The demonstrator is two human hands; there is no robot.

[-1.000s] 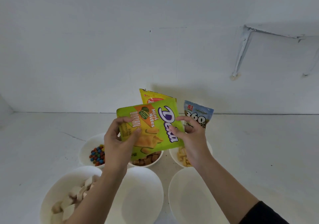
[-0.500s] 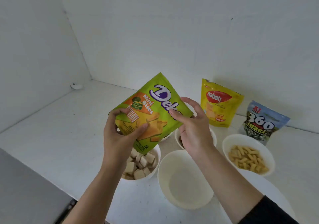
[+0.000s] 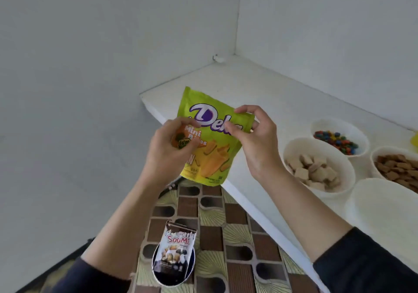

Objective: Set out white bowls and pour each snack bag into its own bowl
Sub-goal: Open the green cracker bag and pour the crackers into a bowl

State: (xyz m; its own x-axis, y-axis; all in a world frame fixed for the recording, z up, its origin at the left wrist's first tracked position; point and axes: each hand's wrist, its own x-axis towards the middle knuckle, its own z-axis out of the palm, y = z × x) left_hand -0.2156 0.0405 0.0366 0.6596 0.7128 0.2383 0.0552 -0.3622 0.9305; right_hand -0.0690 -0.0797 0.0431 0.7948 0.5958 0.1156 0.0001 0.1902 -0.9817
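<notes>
A green snack bag (image 3: 212,148) marked "Mini Bites" is held upright past the left end of the white counter (image 3: 260,93). My left hand (image 3: 168,152) pinches its left side and my right hand (image 3: 255,141) grips its upper right corner. On the counter to the right stand white bowls: one with pale wafer cubes (image 3: 316,168), one with coloured candies (image 3: 337,142), one with brown pieces (image 3: 398,168), and one bowl with nothing in it (image 3: 384,211) at the near right.
On the patterned floor below, a dark "Soomi" bag (image 3: 175,252) stands in a small round bin (image 3: 158,277). A yellow bag's edge (image 3: 415,138) shows at the far right. White walls meet in a corner behind the counter.
The view has swung left, to the counter's left end and the floor. Both hands have carried the green bag off over the counter's edge and turned it upright.
</notes>
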